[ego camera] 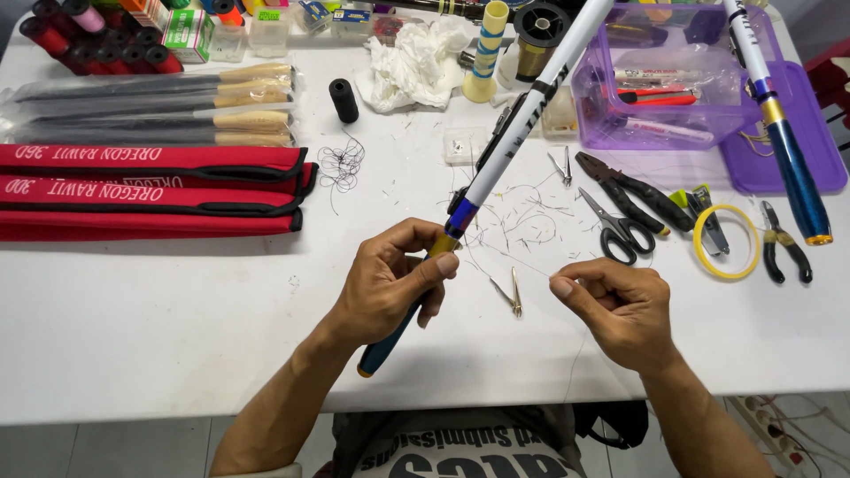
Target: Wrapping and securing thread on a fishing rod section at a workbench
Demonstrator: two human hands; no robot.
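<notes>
The left hand holds a fishing rod section that slants up and away across the white tabletop; its grip is closed around the rod just below a gold band, thumb pressed on the band itself, with the dark blue butt end sticking out beneath the palm. The right hand sits a little to the right, thumb and forefinger pinched shut on a fine thread that runs taut, as far as can be made out, back toward the gold band. The work looks like thread wrapping at that band, and doing it well seems to depend on even tension: the right hand should keep the thread tight and low while the left hand turns the rod slowly, so each turn lies hard against the one beside it without gaps or crossings. The thumb on the band can pin the wrap so it does not slip. A small metal clipper lies on the tabletop between the two hands, close for trimming. Scissors and pliers lie further right, near a yellow tape ring. Thread offcuts litter the surface near the rod, and should be kept clear of the wrap.
</notes>
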